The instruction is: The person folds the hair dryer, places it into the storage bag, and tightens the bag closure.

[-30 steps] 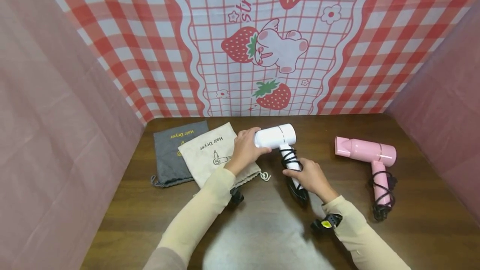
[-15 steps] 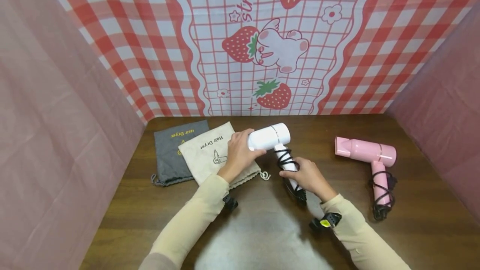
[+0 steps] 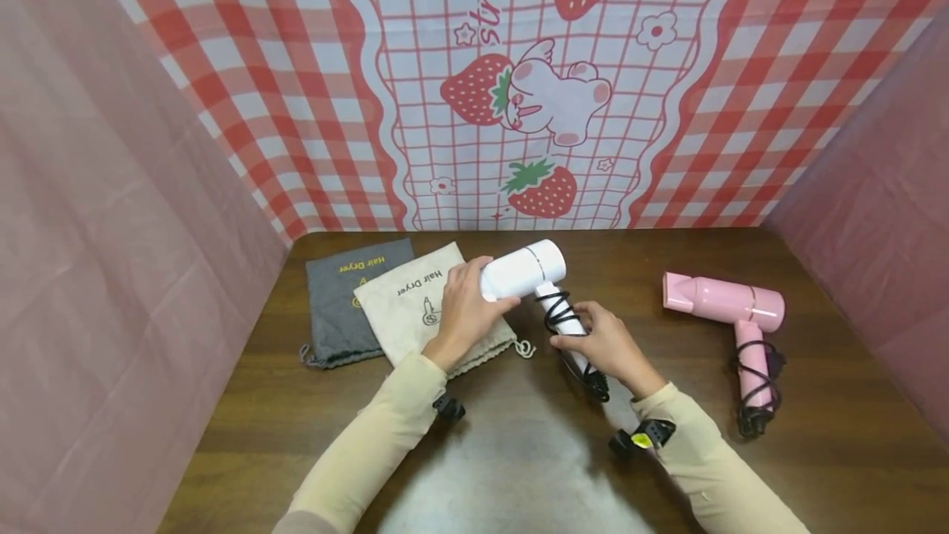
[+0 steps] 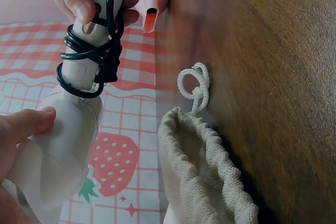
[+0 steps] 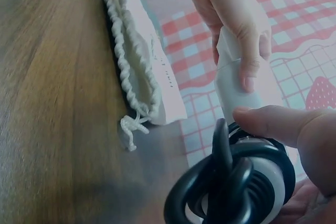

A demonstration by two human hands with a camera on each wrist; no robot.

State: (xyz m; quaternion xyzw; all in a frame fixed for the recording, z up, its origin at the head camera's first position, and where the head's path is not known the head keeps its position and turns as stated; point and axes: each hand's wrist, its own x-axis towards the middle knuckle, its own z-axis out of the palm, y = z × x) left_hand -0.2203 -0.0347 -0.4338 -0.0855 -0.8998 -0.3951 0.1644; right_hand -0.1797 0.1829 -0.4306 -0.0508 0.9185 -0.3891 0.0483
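A white hair dryer [image 3: 522, 269] is held between both hands, its barrel tilted and its handle pointing down toward the right. My left hand [image 3: 469, 303] grips the nozzle end of the barrel. Lower down, my right hand [image 3: 606, 344] holds the handle, which has a black cord [image 4: 86, 53] wound round it. Just under the left hand lies a cream drawstring bag [image 3: 396, 303] printed "Hair Dryer". In the left wrist view the bag's gathered mouth [image 4: 202, 166] shows a gap, with a white drawstring loop [image 4: 195, 85] beside it.
A dark grey drawstring bag [image 3: 326, 303] lies partly under the cream one. At the right of the wooden table [image 3: 489, 468] rests a pink hair dryer [image 3: 722, 299] with its cord wrapped on the handle. A checked strawberry cloth [image 3: 311, 105] hangs behind.
Both hands have shifted the white hair dryer a little left, toward the cream bag. Its barrel now tilts slightly more. The bags and the pink hair dryer have stayed where they were.
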